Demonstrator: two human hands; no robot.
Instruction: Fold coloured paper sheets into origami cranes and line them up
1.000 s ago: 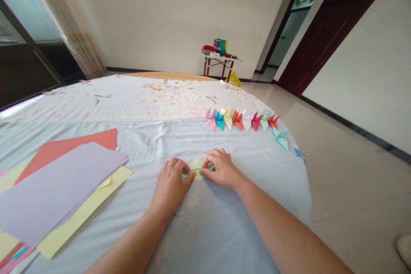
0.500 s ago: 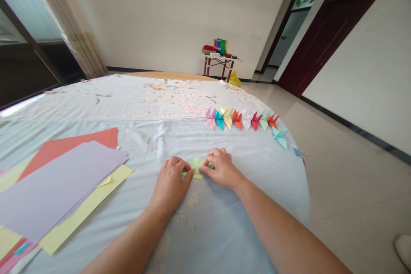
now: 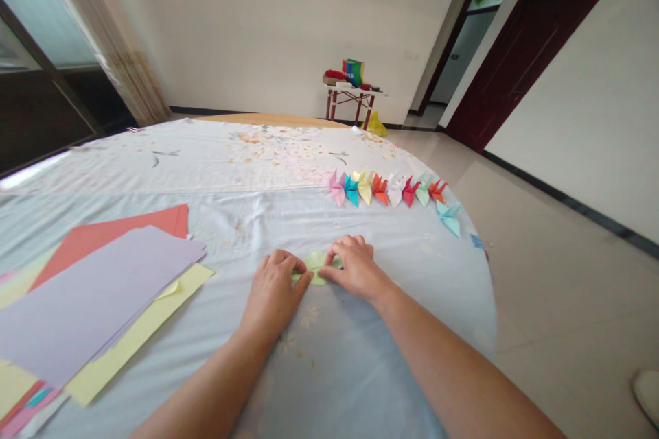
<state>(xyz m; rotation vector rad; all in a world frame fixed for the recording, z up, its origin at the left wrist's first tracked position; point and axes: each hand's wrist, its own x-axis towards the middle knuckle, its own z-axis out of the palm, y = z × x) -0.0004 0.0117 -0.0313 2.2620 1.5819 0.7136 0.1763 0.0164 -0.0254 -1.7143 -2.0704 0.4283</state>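
A small piece of folded light-green paper (image 3: 316,263) lies on the tablecloth in front of me, partly covered by my fingers. My left hand (image 3: 281,281) is closed on its left side, thumb and fingertips pinching the edge. On the right side, my right hand (image 3: 355,266) pinches the paper between thumb and bent fingers. The fine folds under the fingertips are too small to make out. Beyond my right hand stands a row of several folded paper cranes (image 3: 379,189) in different colours, with a light-blue crane (image 3: 449,218) just in front of the row's right end.
Sheets of purple paper (image 3: 108,295), orange paper (image 3: 169,221) and yellow paper (image 3: 139,329) overlap on the left of the round table (image 3: 257,212). A blue clip (image 3: 476,241) sits at the right edge. A small side table (image 3: 355,92) stands by the wall.
Both hands stay on the green paper with barely any shift. The view has moved very slightly; the cranes and paper sheets lie as before.
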